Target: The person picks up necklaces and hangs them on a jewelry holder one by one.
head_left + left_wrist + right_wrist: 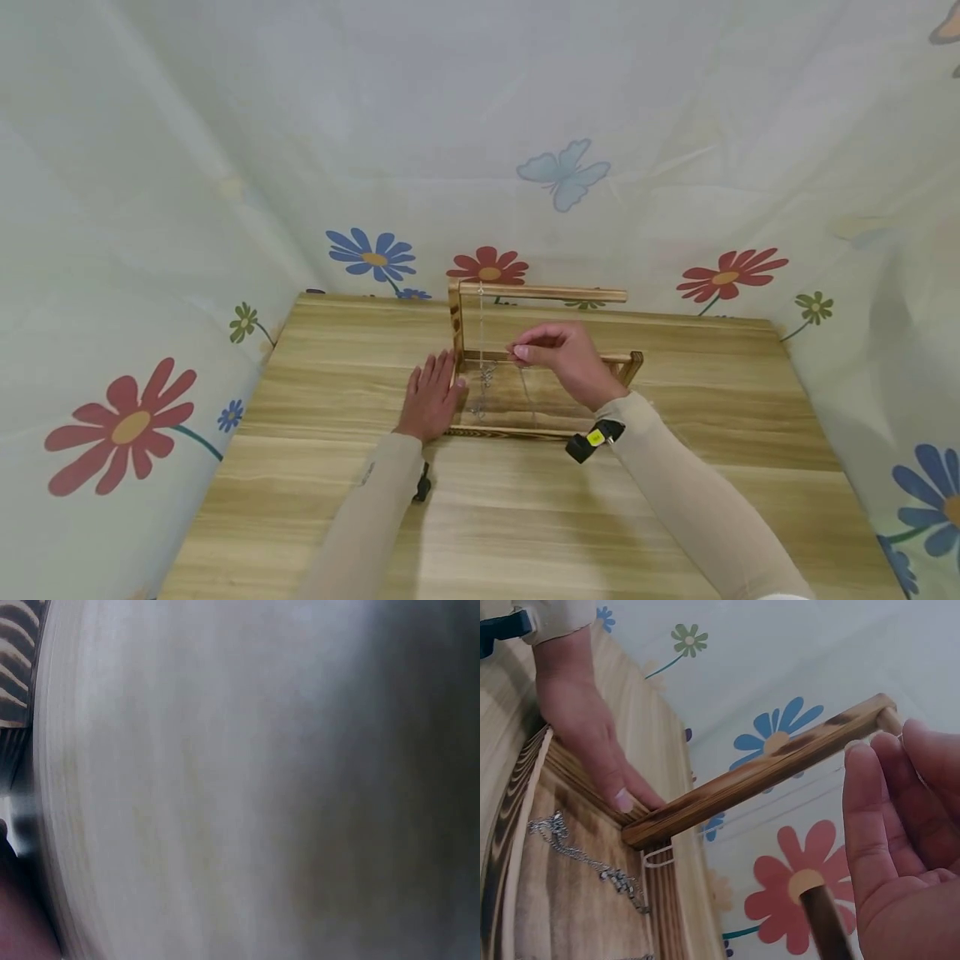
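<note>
A wooden jewelry stand point(455, 321), with a post, a crossbar point(555, 292) and a shallow tray point(510, 432), sits on the table. My left hand point(430, 398) rests at the tray's left side, fingers straight; in the right wrist view this hand point(581, 727) touches the frame near the post's foot. Over the tray, my right hand point(566, 357) pinches a thin chain point(528, 396) between thumb and fingertips, and it hangs down. One silver chain point(481, 333) hangs from the crossbar near the post. More chain point(592, 859) lies bunched on the tray floor.
The wood-grain table point(337, 350) extends around the stand, with a flower-printed cloth wall point(450, 150) behind it. A short wooden upright point(634, 365) stands at the tray's right back corner. Blurred tabletop point(187, 780) fills most of the left wrist view.
</note>
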